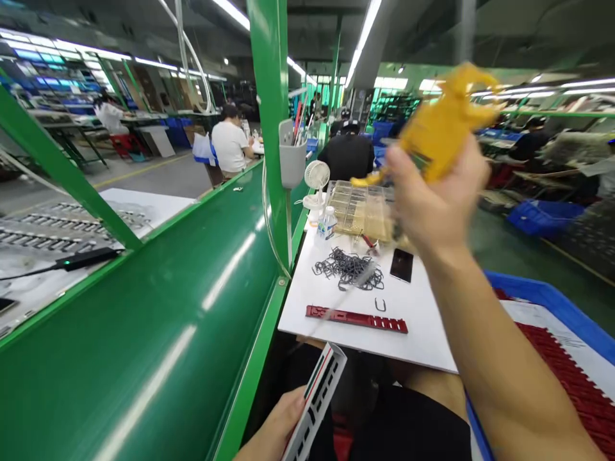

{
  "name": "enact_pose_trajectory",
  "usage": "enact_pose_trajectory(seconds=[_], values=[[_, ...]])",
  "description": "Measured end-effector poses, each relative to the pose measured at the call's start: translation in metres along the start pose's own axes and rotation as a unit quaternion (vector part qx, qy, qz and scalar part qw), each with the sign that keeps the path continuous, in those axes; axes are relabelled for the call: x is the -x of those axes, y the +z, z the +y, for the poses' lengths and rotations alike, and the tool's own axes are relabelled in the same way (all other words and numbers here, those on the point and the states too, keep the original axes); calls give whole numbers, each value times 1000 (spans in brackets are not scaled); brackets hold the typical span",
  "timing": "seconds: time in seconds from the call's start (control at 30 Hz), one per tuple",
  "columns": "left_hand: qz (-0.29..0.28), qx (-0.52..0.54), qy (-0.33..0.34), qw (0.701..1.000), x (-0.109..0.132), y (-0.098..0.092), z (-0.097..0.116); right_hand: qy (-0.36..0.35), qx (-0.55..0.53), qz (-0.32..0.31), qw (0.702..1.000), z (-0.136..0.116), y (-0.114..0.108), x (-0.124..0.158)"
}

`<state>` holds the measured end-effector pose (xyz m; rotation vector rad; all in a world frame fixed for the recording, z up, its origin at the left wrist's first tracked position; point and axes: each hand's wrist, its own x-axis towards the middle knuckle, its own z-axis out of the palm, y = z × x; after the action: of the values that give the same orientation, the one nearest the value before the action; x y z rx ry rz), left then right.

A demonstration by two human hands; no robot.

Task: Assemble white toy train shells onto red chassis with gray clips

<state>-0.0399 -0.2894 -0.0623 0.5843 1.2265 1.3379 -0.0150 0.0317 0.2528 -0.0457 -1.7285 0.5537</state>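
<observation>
Aloft; yellow tool (pixel 438 131) in right hand (pixel 439 195)

No text, brand or number can be read anywhere in this view. The small bottle (pixel 327 221) on the white table (pixel 427 339) wears a coloured label (pixel 321 227), too small to make out. The white sheet (pixel 538 314) in the blue bin (pixel 571 307) at the right has faint dark lines that look like print, likewise illegible. The white strip (pixel 314 403) in the left hand (pixel 281 419) shows a red stripe, with no legible lettering
</observation>
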Motion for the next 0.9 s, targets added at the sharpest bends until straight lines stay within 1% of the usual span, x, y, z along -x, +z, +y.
enact_pose_trajectory(seconds=[0.03,0.1,0.13,0.17,0.2,0.23,0.27,0.3,0.37,0.4,0.43,0.47,0.5,0.53,0.57,0.6,0.63,0.67,0.73,0.8,0.83,0.87,0.9], values=[[-5,-6,12,1000,1,-1,0,-32,18,-4,999,7,28,-29],[0,-22,24,999,2,-5,-2,-55,64,-48,995,22,78,-72],[9,-32,24,999,2,-7,-4,-53,82,-76,992,30,99,-84],[20,-42,21,999,3,-10,-7,-48,94,-103,989,38,114,-90],[31,-52,16,998,4,-12,-10,-41,101,-126,986,44,124,-89],[40,-62,11,997,5,-15,-13,-34,104,-143,984,48,127,-81],[45,-74,5,996,6,-17,-15,-27,103,-152,983,51,123,-66],[46,-87,1,995,7,-19,-17,-18,99,-156,983,51,113,-46],[32,-119,-3,992,8,-21,-16,12,80,-172,982,44,77,10],[19,-141,-2,990,8,-21,-13,36,62,-201,977,37,54,43],[5,-168,2,986,7,-21,-10,65,39,-249,965,28,30,78],[-9,-197,8,980,6,-19,-6,100,9,-325,940,17,5,113],[-23,-226,17,974,6,-16,-2,145,-22,-416,898,6,-19,148],[-37,-253,24,966,5,-11,3,204,-39,-491,846,-5,-42,181],[-50,-280,27,958,5,-6,6,255,-55,-542,799,-16,-65,211],[-63,-307,26,949,5,1,9,311,-47,-550,774,-25,-86,237],[-76,-332,23,940,6,8,13,362,-30,-537,761,-33,-108,259],[-91,-353,23,931,5,16,16,403,-13,-509,760,-39,-130,278],[-124,-383,51,914,-1,30,27,461,16,-416,784,-48,-176,306],[-148,-414,129,889,-21,41,41,503,34,-308,807,-54,-224,329],[-147,-442,180,866,-38,46,48,524,43,-256,811,-56,-246,339],[-136,-485,230,833,-59,50,54,543,51,-210,812,-59,-267,350],[-115,-539,272,789,-82,55,57,557,58,-171,810,-62,-285,360]])
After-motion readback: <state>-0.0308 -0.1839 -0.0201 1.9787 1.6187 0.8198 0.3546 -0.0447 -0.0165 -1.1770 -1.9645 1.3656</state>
